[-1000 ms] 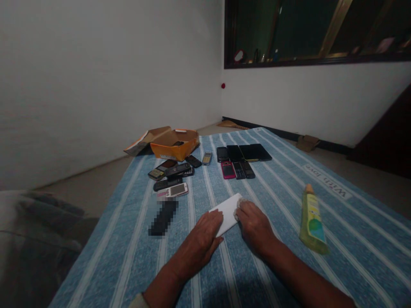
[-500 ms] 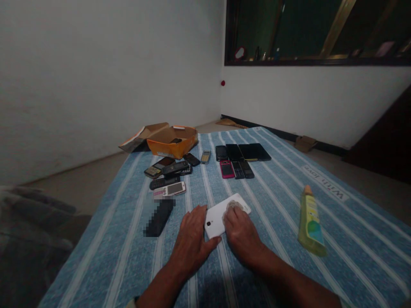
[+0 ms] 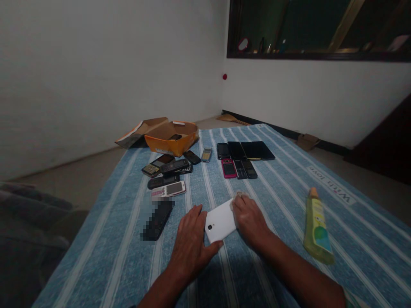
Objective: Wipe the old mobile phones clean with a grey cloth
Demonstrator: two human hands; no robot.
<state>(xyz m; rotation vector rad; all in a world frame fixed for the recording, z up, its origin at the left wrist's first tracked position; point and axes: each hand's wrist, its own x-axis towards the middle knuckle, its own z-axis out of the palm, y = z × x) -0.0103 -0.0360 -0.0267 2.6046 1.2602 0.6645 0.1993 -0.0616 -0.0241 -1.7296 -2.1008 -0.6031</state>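
Observation:
A white smartphone [image 3: 220,222] lies back side up on the blue striped cloth [image 3: 128,256], its camera toward the left end. My left hand [image 3: 192,233] grips that end, fingers along the far edge and thumb at the near edge. In my right hand [image 3: 248,216] a pale crumpled cloth [image 3: 240,195] is bunched under closed fingers, pressed on the phone's right end, which the hand partly hides. To the left of my left hand lies a dark phone [image 3: 160,218], partly pixelated.
Several old phones [image 3: 175,166] lie loosely at the left, before an open orange box [image 3: 171,145] with a phone inside. Two rows of phones [image 3: 236,150] sit beyond my hands. A bottle of yellow-green liquid [image 3: 317,231] lies at the right.
My right hand and the crumpled cloth have slid toward the right end of the white smartphone, baring more of its back. My left hand keeps its hold. The view has shifted slightly.

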